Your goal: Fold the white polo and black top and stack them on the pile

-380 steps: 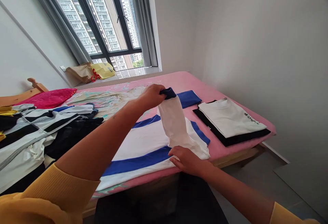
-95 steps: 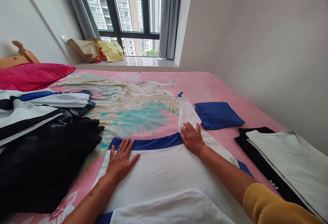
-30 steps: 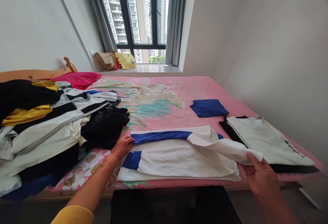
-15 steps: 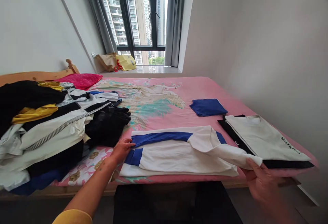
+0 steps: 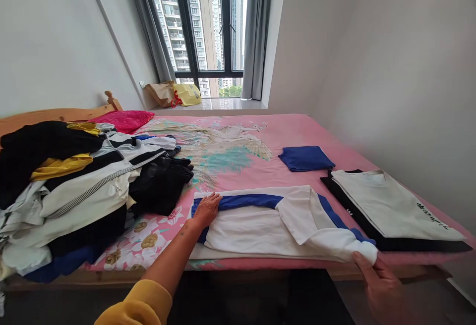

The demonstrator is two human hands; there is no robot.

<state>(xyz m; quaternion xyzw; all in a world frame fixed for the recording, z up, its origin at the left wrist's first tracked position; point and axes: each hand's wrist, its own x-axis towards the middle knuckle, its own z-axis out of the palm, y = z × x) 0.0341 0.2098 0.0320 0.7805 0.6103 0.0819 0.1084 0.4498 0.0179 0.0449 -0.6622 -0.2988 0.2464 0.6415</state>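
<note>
Your left hand (image 5: pixel 206 208) lies flat, fingers together and gripping nothing, on the left end of a partly folded white cotton shirt with royal-blue bands (image 5: pixel 260 223), which is spread along the near edge of a bed covered in a pink floral sheet (image 5: pixel 238 136). Your right hand (image 5: pixel 377 285) is at the shirt's far right corner, just past the mattress edge — its fingers (image 5: pixel 362 260) touch the white sleeve end from below, though whether they are pinching it cannot be told. The shirt looks light, soft and limp; it would likely sag and slide out of its folds if lifted from one point, so the safest hold seems to be the doubled edges at both ends, with a palm pressing the middle flat. To your left sits a loose heap of black, white, striped and yellow clothes (image 5: pixel 70 186), just beside the shirt. Farther back on the right rest a small folded blue cloth (image 5: pixel 305 158) and a folded white T-shirt lying on a folded black garment (image 5: pixel 390 206) — both apart from your hands.
</note>
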